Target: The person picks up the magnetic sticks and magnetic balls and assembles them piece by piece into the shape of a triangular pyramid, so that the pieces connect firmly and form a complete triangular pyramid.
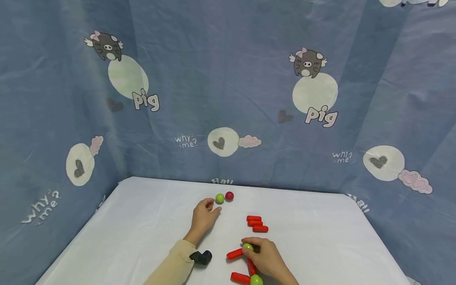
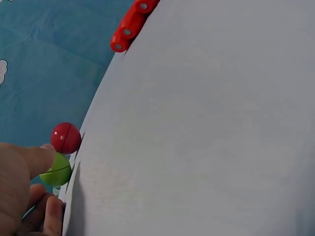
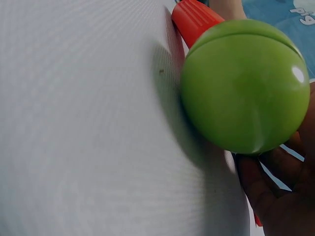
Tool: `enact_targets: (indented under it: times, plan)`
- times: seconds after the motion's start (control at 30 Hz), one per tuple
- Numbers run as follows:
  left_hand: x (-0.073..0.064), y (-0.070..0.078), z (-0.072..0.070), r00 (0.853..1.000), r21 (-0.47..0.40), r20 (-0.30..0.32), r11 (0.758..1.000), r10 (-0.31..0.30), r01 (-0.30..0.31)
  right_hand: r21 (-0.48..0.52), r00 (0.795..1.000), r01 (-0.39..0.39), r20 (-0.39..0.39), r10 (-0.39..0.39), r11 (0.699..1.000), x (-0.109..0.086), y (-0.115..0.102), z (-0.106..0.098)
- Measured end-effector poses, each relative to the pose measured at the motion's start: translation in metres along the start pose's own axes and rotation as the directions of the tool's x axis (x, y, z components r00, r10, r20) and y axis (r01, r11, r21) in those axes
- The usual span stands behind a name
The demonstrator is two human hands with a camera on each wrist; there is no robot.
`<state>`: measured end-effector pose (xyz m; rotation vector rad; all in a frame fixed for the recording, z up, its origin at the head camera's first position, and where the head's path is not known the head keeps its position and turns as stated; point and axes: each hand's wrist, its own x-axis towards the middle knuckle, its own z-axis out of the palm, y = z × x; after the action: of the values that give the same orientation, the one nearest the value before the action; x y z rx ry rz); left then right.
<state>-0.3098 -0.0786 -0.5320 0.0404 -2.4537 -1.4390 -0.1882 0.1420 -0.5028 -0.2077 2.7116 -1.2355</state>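
Head: the right hand (image 1: 266, 257) pinches a green ball (image 1: 248, 247); the left hand (image 1: 204, 218), fingers relaxed, grips nothing near another green ball (image 1: 219, 198); the backdrop (image 1: 249, 95) reads "pig", "why me?".

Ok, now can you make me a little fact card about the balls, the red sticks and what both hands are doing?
Left hand: beside the far green ball; can't tell if touching
Right hand: pinches the middle green ball
Red ball: next to the far green ball
Near green ball: at the bottom edge of the head view
Loose red sticks: three, side by side
Other red sticks: three, by the right hand
Table: white
Backdrop: blue cloth with pigs
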Motion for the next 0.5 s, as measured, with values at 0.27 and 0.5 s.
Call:
enact_targets:
  times: [0.27,0.5]
  plan:
    - [0.013,0.002,0.008,1.000,-0.019,-0.026,1.000,0.000,-0.001,0.007,1.000,-0.003,-0.004,0.003,1.000,-0.001,-0.001,-0.002]
    - [0.020,0.005,0.012,1.000,-0.011,-0.023,1.000,-0.010,0.009,0.011,1.000,0.018,-0.002,-0.018,1.000,-0.002,0.000,-0.002]
